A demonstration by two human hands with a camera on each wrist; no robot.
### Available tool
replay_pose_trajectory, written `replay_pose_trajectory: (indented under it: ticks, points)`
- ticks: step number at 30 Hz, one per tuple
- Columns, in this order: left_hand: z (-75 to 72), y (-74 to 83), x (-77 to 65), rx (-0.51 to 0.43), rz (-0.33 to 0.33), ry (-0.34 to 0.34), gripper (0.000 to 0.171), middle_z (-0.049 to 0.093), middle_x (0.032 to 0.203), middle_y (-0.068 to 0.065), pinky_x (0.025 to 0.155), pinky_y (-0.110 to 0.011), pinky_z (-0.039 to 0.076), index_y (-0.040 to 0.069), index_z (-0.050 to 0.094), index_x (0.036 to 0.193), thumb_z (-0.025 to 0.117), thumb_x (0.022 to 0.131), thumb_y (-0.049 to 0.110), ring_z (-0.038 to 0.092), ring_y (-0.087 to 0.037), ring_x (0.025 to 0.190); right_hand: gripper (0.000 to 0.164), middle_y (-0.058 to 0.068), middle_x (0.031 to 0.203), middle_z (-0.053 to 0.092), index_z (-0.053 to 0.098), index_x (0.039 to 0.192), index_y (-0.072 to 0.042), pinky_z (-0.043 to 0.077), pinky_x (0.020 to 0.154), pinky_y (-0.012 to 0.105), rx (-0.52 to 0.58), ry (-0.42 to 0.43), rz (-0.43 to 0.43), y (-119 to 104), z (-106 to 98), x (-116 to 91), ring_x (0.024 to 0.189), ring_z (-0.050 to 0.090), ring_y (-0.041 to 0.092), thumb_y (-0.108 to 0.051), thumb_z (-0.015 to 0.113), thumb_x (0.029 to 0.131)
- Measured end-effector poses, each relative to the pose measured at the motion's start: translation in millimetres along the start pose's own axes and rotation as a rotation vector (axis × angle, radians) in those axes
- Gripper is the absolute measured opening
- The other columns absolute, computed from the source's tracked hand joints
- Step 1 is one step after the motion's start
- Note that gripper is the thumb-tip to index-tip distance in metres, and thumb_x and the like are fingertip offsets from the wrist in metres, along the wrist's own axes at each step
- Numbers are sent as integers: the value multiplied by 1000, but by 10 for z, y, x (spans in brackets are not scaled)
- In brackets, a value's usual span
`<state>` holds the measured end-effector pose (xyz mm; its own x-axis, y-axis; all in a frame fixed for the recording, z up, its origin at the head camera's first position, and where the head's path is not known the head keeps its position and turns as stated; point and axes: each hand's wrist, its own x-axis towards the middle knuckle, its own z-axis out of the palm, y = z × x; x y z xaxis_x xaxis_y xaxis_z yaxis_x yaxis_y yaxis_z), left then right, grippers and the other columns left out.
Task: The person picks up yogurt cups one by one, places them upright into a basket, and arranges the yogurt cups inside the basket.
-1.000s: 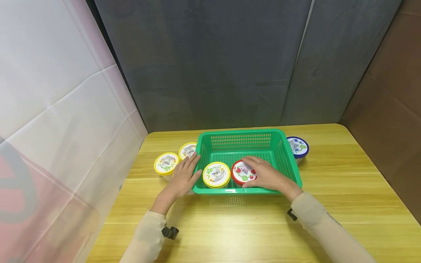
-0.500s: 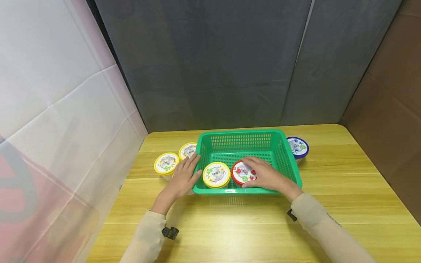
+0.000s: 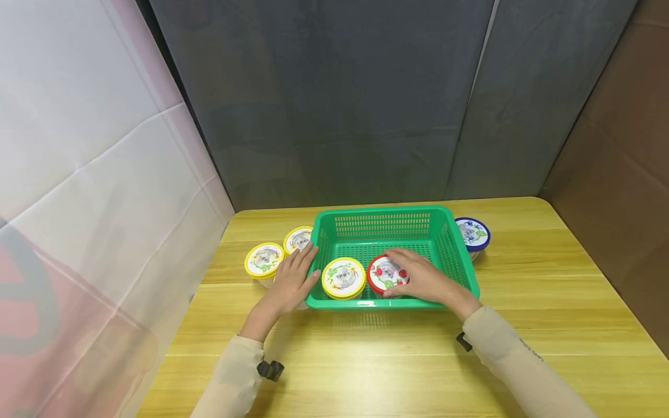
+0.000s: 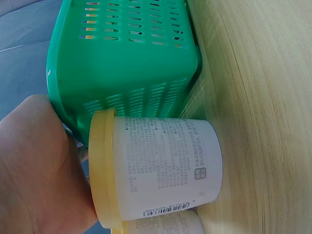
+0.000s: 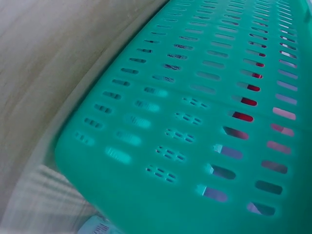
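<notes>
In the head view, a green plastic basket (image 3: 392,303) holds a yellow-lidded tub (image 3: 344,278) and a red-lidded tub (image 3: 385,274), side by side along its near wall. My right hand (image 3: 423,280) holds the red-lidded tub by its lid, fingers at the far side and thumb at the near side. My left hand (image 3: 292,283) lies with fingers extended at the basket's left rim. Below it, in the left wrist view, another yellow-lidded tub (image 4: 165,165) stands against the basket's outer wall. The right wrist view shows mostly the perforated basket wall, with the right hand's grip obscured.
Left of the basket stand yellow-lidded tubs (image 3: 265,259), one partly behind the basket rim. A blue-lidded tub (image 3: 473,233) stands just outside the right wall. Everything rests on a wooden table (image 3: 366,371), with a dark panel (image 3: 334,104) behind it.
</notes>
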<state>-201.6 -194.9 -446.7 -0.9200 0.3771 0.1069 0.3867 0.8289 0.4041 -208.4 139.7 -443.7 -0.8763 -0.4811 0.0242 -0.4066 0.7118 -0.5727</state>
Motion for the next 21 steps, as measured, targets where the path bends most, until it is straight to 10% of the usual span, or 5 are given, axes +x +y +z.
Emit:
replay_pose_trajectory:
  ticks: [21]
  points:
    - [-4,-7,8,-7,-8,-12,61,13,169,-6,119,-68,14,16,20,160,33,106,42,12,-43,153,94,12,162,30,31,156,-15,26,115,69,-16,126,25,93,-446,-95,149,27,40,-49,77,82]
